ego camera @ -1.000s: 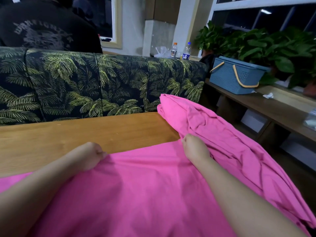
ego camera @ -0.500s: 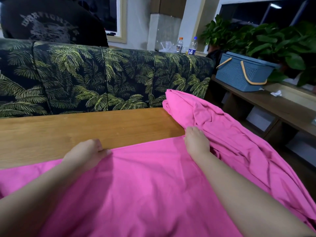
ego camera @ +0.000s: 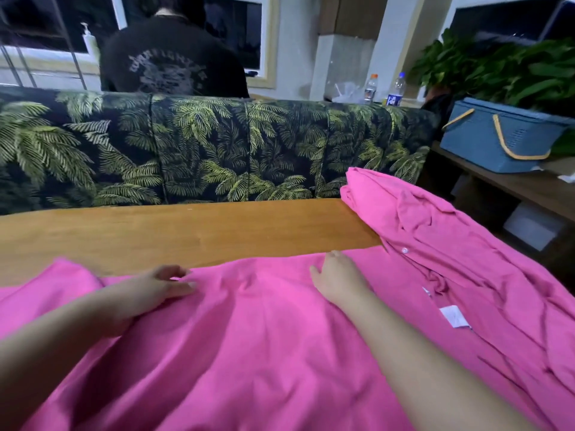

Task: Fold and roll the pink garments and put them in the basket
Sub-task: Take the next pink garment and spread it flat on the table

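- two hands on the cloth right now: the left hand (ego camera: 149,290) lies on the pink garment (ego camera: 249,343) near its far edge, fingers stretched along the fabric and only loosely bent, gripping nothing.
- right hand (ego camera: 337,279) rests flat on the same garment, fingers relaxed and pointing away toward the table edge of the cloth, no pinch to be seen.
- pink garment is spread wide across the near part of the wooden table (ego camera: 186,231), covering the whole foreground, soft creases running between the two hands.
- off to the right the pink cloth bunches up in a rumpled heap (ego camera: 435,231), its far corner at the table's end and its side spilling over the edge; a white button (ego camera: 404,250) and a white label (ego camera: 455,316) show there.
- whether that heap is a second garment or part of the first, cannot tell.
- blue basket (ego camera: 497,135) with tan handles sits on a dark wooden shelf (ego camera: 529,185) to the far right, well apart from the hands.
- palm-print sofa (ego camera: 202,150) backs the table; a person in a black shirt (ego camera: 171,66) sits beyond it, back turned.
- two bottles (ego camera: 384,88) and leafy plants (ego camera: 513,70) stand further back.
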### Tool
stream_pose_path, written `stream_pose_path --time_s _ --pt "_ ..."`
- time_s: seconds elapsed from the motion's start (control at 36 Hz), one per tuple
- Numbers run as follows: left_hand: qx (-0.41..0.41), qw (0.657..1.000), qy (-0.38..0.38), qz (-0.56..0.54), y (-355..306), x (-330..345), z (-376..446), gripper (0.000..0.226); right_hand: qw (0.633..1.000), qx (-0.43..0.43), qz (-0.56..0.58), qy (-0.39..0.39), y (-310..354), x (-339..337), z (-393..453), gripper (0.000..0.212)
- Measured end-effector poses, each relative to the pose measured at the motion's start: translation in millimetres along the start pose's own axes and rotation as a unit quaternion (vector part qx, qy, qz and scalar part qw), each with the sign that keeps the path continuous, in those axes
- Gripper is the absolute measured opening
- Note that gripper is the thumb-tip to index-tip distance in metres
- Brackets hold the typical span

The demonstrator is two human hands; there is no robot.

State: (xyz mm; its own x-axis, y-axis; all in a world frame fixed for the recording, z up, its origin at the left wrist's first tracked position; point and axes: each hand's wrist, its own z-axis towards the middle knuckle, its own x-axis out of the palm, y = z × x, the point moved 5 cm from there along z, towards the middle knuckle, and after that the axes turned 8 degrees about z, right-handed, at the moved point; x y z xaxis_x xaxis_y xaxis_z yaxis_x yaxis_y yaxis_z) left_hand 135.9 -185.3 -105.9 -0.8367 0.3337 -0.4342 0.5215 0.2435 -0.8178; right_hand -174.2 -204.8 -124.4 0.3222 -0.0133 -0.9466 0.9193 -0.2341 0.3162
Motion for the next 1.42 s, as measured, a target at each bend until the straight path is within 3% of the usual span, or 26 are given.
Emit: stream_pose_path --time_s 0.03,0.08,0.17,0.22,0.44,0.72,0.81,0.89,1.0,1.08,1.17,1.28,1.42 --pt "-0.009 0.999 0.009 -0.047 6.3 2.7 9.0 0.016 1.0 0.003 0.0 -0.008 0.0 4.9 -2.7 0.056" --pt "-0.018 0.999 0.025 -0.045 2.7 8.3 4.8 0.005 1.0 0.011 -0.001 -0.022 -0.1 11.7 -9.3 0.061" --pt "-0.036 0.999 0.005 -0.041 4.1 -3.0 3.7 0.037 0.999 0.015 -0.005 -0.03 -1.7 15.7 -14.9 0.064" --pt "-0.017 0.999 -0.036 0.02 4.6 -17.4 9.3 0.05 1.0 0.015 -0.009 -0.026 -2.0 15.4 -15.3 0.064" --pt "0.108 0.949 -0.139 0.26 -1.9 -33.0 37.4 0.027 0.999 0.01 -0.008 -0.03 -4.0 13.5 -16.0 0.067" --pt "0.155 0.904 -0.248 0.313 32.2 -75.1 19.8 0.017 0.998 0.017 -0.004 -0.058 -1.3 9.2 -20.2 0.079" --pt "0.137 0.898 -0.229 0.348 56.7 -96.6 5.4 0.027 0.995 -0.022 -0.039 -0.092 14.3 0.5 -25.8 0.07" --pt "0.146 0.885 -0.186 0.402 84.2 -108.2 -0.8 0.039 0.983 -0.119 -0.076 -0.117 51.4 -4.7 -35.9 0.055" --pt "0.145 0.887 -0.193 0.392 96.0 -115.6 -0.9 0.043 0.97 -0.235 0.01 -0.062 119.9 12.8 -56.4 0.039" --pt "0.148 0.868 -0.167 0.444 79.9 -103.7 -1.4 0.035 0.959 -0.272 0.072 -0.022 168.3 33.4 -65.4 0.036" --pt "0.133 0.825 -0.123 0.536 67.3 -89.4 2.2 0.062 0.961 -0.251 0.114 -0.006 193.3 51.7 -67.3 0.038" --pt "0.154 0.792 -0.182 0.562 60.1 -97.7 -3.1 0.022 0.973 -0.22 0.065 0.024 191.2 72.1 -71.4 0.051" --pt "0.101 0.772 -0.283 0.56 83.7 -149.7 -30.0 0.023 0.974 -0.221 0.018 0.039 191.0 79.3 -70.6 0.056"
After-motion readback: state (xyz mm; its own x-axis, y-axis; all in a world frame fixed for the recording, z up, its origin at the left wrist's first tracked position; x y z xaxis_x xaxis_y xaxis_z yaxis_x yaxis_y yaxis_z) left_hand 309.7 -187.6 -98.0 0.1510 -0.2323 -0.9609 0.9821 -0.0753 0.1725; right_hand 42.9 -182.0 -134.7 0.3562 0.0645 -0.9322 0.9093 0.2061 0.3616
